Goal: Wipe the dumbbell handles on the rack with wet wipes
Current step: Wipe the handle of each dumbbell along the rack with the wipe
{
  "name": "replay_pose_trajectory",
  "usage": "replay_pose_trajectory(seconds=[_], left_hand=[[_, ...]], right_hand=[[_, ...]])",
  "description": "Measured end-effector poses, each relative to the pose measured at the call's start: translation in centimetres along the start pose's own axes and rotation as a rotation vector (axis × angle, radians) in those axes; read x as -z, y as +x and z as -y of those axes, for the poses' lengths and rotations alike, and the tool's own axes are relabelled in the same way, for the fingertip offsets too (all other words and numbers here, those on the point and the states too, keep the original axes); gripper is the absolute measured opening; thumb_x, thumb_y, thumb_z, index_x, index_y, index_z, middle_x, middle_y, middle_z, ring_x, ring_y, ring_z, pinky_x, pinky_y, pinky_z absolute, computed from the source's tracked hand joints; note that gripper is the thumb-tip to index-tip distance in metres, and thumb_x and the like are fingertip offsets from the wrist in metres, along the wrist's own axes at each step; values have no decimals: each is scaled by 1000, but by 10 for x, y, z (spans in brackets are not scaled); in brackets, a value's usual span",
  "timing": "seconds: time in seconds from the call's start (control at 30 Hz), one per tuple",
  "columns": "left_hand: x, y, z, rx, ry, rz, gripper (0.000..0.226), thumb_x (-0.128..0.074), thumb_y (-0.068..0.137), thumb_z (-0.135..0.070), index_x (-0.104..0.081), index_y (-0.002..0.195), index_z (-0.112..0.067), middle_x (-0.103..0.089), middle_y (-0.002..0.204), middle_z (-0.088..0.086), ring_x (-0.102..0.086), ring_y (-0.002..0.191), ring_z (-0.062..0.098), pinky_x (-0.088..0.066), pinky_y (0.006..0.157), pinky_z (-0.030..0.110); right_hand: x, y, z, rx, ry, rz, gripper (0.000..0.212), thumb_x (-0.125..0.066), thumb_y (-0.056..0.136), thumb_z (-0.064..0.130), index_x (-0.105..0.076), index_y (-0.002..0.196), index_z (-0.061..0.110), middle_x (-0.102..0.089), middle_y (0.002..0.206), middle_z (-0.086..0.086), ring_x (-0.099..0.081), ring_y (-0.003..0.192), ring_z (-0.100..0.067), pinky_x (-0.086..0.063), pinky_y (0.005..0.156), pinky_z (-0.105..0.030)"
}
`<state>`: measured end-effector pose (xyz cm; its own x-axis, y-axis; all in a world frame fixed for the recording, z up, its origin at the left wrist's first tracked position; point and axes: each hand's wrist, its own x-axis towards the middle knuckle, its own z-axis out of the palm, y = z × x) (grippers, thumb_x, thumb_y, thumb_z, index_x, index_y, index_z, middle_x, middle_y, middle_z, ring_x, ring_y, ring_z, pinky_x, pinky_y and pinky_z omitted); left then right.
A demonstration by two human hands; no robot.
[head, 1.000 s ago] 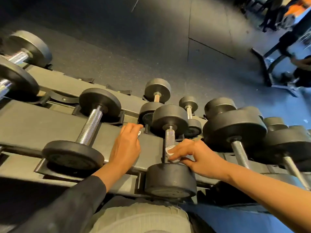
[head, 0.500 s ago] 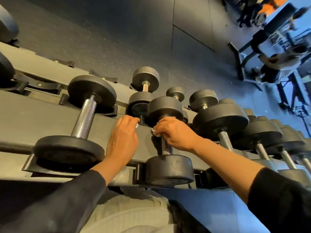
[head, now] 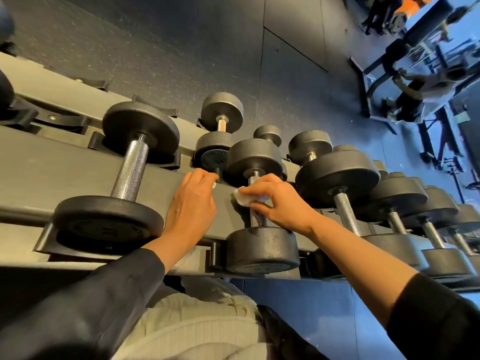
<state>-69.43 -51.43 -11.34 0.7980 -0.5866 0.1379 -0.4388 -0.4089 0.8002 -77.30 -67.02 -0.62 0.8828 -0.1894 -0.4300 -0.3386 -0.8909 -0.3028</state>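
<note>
1. Dumbbell (head: 261,203) being wiped is seated on the upper tier of the rack (head: 65,162), its knurled handle (head: 255,219) running between a far head and a near head that sits at the front edge of the rack.
2. A white wet wipe (head: 242,198) is wrapped against the upper part of that handle and is pinched there by the right hand (head: 278,203); the grip of this hand is closed around wipe and handle together, fingers curled.
3. The lower part of the handle, just above the near head, is left uncovered and looks dark.
4. The left hand (head: 191,203) is laid on the flat rack rail just beside the dumbbell, to its left; its fingertips are curled over the rail's far edge, and a small white scrap is seen at them. Whether that scrap is gripped cannot be told.
5. A larger dumbbell (head: 122,178) with a bright knurled handle is seated on the same tier, further left, well apart from the wiped one.
6. To the right, a row of dumbbells (head: 363,193) is lined up on the rack, their heads nearly touching one another.
7. Behind, on the rack's far side, smaller dumbbells (head: 220,131) are stored, one with a copper-coloured handle.
8. Black sleeves (head: 104,302) are worn on both forearms, the right one pushed up toward the elbow.
9. Dark speckled flooring (head: 181,48) is seen beyond the rack, and gym machines (head: 415,81) stand at the upper right.
</note>
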Motion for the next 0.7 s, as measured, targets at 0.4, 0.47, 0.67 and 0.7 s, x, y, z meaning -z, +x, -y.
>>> replay_pose_trajectory(seconds=[0.4, 0.47, 0.67, 0.7], left_hand=[[0, -2, -3, -52, -13, 7, 37, -57, 80, 13, -62, 113, -4, -59, 102, 12, -55, 92, 29, -52, 66, 42], [4, -6, -9, -73, -53, 2, 39, -56, 79, 15, -62, 113, -4, -59, 105, 12, -56, 95, 28, -53, 71, 41], [37, -19, -33, -175, -28, -80, 39, -53, 82, 8, -59, 116, -9, -57, 108, 7, -53, 96, 19, -52, 73, 32], [46, -19, -37, -194, -2, -94, 38, -51, 81, 7, -58, 116, -9, -56, 108, 8, -51, 97, 19, -52, 73, 31]], right_hand=[[10, -29, 1, -19, 477, 26, 26, -62, 85, -3, -72, 104, 12, -69, 104, 4, -62, 100, -4, -48, 90, -18], [7, -25, 3, -47, 520, -132, 28, -60, 86, -2, -70, 107, 14, -68, 107, 5, -61, 105, -4, -47, 94, -18], [5, 14, 18, 25, 485, -303, 27, -60, 88, 2, -69, 110, 15, -67, 110, 2, -61, 105, -9, -49, 96, -28], [4, 22, 23, 57, 491, -300, 26, -60, 88, 2, -69, 109, 15, -68, 108, 2, -62, 103, -8, -50, 95, -28]])
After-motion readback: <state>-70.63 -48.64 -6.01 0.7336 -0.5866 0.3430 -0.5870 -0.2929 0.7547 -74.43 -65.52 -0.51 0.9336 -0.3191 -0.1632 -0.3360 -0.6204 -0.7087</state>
